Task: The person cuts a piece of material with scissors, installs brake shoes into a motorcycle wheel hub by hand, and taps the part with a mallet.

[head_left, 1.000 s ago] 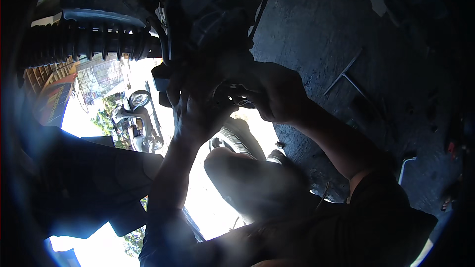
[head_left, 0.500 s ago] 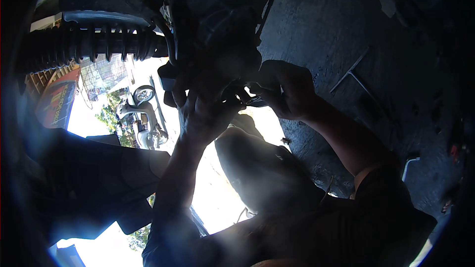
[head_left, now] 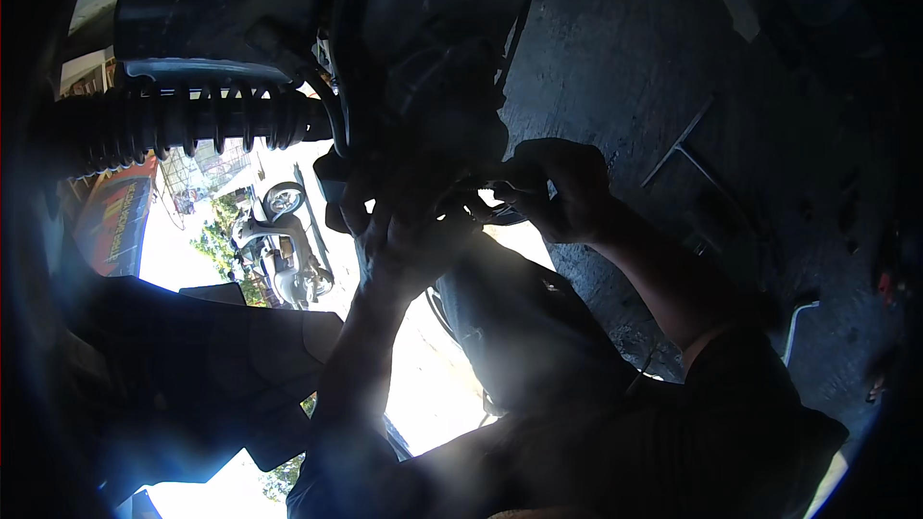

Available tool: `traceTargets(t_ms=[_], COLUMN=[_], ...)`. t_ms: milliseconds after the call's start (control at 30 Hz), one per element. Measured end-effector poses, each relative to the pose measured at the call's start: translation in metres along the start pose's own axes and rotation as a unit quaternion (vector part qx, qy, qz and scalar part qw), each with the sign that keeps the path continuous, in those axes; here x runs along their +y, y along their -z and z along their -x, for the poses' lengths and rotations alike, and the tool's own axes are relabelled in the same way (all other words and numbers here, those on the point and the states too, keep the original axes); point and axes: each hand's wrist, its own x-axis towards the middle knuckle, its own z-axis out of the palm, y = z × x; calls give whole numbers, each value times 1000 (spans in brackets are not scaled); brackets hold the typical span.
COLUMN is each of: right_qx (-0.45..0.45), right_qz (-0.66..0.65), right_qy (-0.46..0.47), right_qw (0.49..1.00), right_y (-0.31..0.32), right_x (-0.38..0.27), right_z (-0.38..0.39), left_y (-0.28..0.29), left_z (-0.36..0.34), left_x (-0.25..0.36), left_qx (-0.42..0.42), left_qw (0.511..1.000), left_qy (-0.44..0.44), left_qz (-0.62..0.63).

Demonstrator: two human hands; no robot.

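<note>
Both hands work close together at a dark mechanical part (head_left: pixel 437 106) of a vehicle, mostly in shadow. My left hand (head_left: pixel 399 240) is closed against the lower left of this part, its fingers bent upward around it. On the other side my right hand (head_left: pixel 567 187) is closed, thumb and fingers pinched near the part's lower edge. What sits in that pinch is too dark to make out. Small dark pieces (head_left: pixel 476 202) show against bright light between the hands. A coil-spring shock absorber (head_left: pixel 216 115) lies across the upper left.
On the dark floor to the right lie a T-handle wrench (head_left: pixel 681 144) and a thin bent metal rod (head_left: pixel 792 332). My leg (head_left: pixel 519 312) is below the hands. A large dark panel (head_left: pixel 212 346) fills the lower left. A parked motorbike (head_left: pixel 288 250) stands outside in bright light.
The view has shifted slightly, so the shock absorber and motorbike appear lower. My leg shows at a changed angle. Both hands stay at the same part, with small finger movement in the right.
</note>
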Motion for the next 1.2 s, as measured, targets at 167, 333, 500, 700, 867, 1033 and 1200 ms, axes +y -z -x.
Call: traceTargets(t_ms=[167, 333, 500, 700, 867, 1033, 1200], right_qx=[21, 18, 3, -23, -53, -61, -110], right_qz=[13, 15, -11, -80, -92, -76, -53], right_qy=[4, -32, -61, -33, -50, -63, -90], right_qw=[1000, 999, 998, 996, 993, 993, 988], right_y=[0, -2, -2, -5, -9, -8, -3], right_x=[-2, -4, 5, 28, 42, 39, 41], right_z=[1, 3, 3, 3, 4, 3, 4], left_y=[-1, 0, -2, -3, -6, 1, -4], left_z=[5, 3, -5, -4, -6, -13, -12], left_x=[-2, -3, 0, -3, 1, 6, 3], left_qx=[-2, -19, -15, -20, -4, -5, 41], left_qw=[999, 999, 994, 998, 999, 999, 996], left_qy=[28, 5, 31, 10, 8, -13, -57], left_qz=[32, 30, 102, 62, 54, 29, 52])
